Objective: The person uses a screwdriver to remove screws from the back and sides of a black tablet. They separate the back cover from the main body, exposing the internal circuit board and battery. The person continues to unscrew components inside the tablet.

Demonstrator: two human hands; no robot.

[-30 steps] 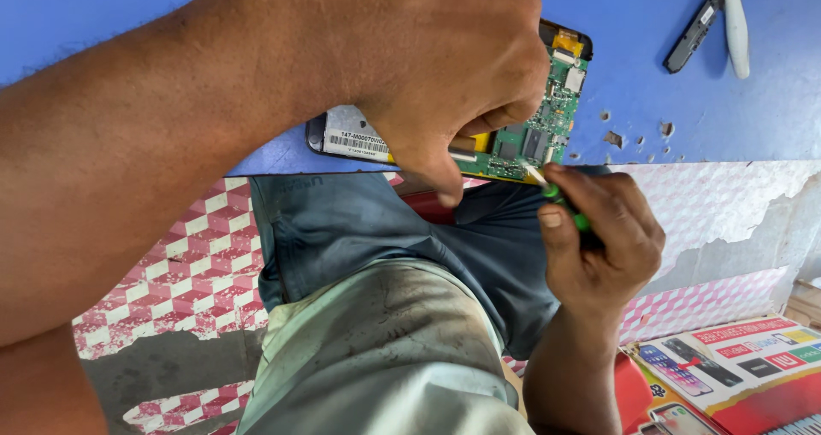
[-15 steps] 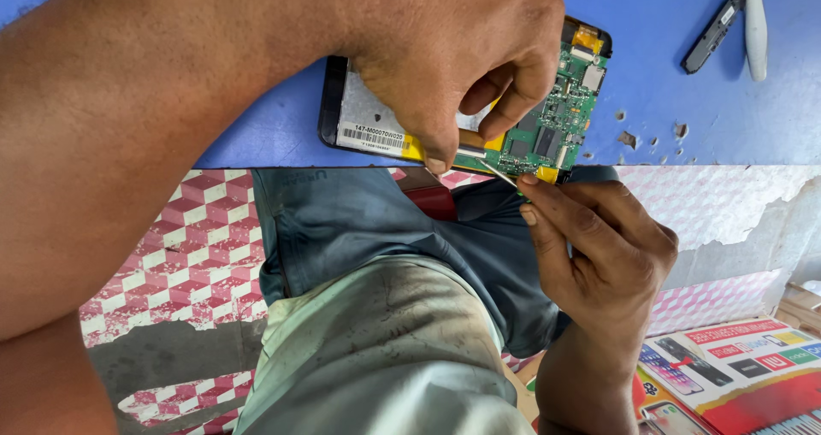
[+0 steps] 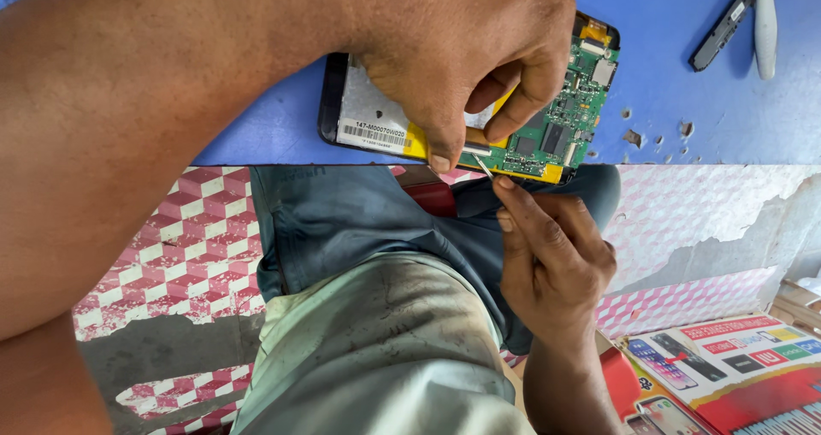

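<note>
- The opened black-framed tablet lies flat on the blue worktop, at its near edge, above the person's lap.
- Its long axis runs left to right across the view, tilted slightly, with the right end lying a little farther from the person.
- The back cover is off: the left part shows a grey metal plate with a white label, a yellow strip runs along the near edge, and a green circuit board with black chips fills the right end.
- The left hand presses down on the middle of the tablet, with the thumb and a finger bent onto the yellow strip; its grip is closed against the device.
- The right hand comes up from below the worktop edge, with its fingers pinched on a thin, pale pointed tool.
- The tool's tip points up and left, and touches the board's near edge.
- A black oblong part and a white tool handle lie at the far right.
</note>
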